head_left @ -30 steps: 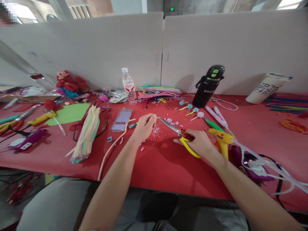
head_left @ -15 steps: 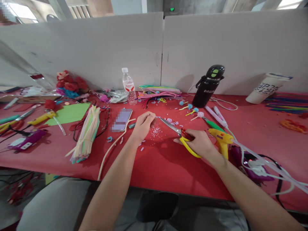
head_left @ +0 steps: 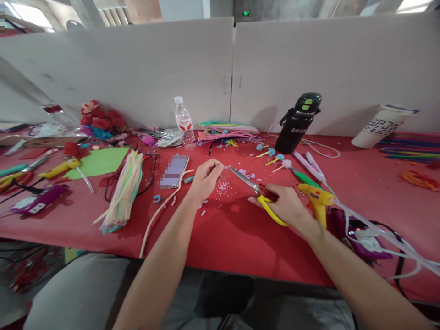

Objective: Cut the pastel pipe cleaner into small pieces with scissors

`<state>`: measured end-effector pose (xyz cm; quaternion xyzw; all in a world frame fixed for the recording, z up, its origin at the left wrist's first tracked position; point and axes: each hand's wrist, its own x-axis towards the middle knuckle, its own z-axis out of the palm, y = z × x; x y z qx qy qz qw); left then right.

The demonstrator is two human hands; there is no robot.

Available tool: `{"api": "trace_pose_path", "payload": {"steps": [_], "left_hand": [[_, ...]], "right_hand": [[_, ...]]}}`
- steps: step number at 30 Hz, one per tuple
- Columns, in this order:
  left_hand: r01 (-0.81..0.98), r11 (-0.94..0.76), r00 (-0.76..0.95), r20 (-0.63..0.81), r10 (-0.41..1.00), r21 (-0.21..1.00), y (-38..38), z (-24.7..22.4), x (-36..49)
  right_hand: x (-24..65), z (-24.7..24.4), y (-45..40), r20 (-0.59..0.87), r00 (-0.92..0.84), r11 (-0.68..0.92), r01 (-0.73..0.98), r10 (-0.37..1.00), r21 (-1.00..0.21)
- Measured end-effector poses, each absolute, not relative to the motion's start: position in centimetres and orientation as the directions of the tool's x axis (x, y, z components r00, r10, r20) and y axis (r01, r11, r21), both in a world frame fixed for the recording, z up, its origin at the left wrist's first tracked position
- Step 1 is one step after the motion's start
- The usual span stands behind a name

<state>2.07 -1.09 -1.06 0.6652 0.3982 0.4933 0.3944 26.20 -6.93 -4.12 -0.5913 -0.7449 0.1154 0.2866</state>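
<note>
My left hand (head_left: 208,178) is pinched on a small pale piece (head_left: 226,167) at the tips of the scissors. In my right hand (head_left: 283,201) are scissors (head_left: 270,211) with yellow and red handles, their blades pointing left and looking nearly closed. Below the blades, tiny pink clippings (head_left: 224,188) lie scattered on the red table (head_left: 233,238). Short pink pieces (head_left: 242,171) lie just beyond the blades. A cream pipe cleaner (head_left: 156,211) curves along the table left of my left forearm.
A phone (head_left: 174,170) and a bundle of pale pipe cleaners (head_left: 123,195) lie left. Behind stand a clear bottle (head_left: 184,123) and a black bottle (head_left: 297,123). A yellow glue gun (head_left: 318,199) is beside my right hand, with cables. Small pompom flowers (head_left: 279,157) lie behind the scissors.
My left hand has shifted very slightly at the fingertips, and a little more of the pale piece shows by the scissor tips. The scissors have barely moved.
</note>
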Motion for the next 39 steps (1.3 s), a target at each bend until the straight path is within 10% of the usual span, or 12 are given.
{"api": "trace_pose_path", "payload": {"steps": [39], "left_hand": [[0.220,-0.377,0.204,0.336,0.920,0.900,-1.23,-1.02,2.14]], "right_hand": [[26.24,-4.07,-6.92,0.298,-0.146,0.282,0.828,0.943,-0.485]]}}
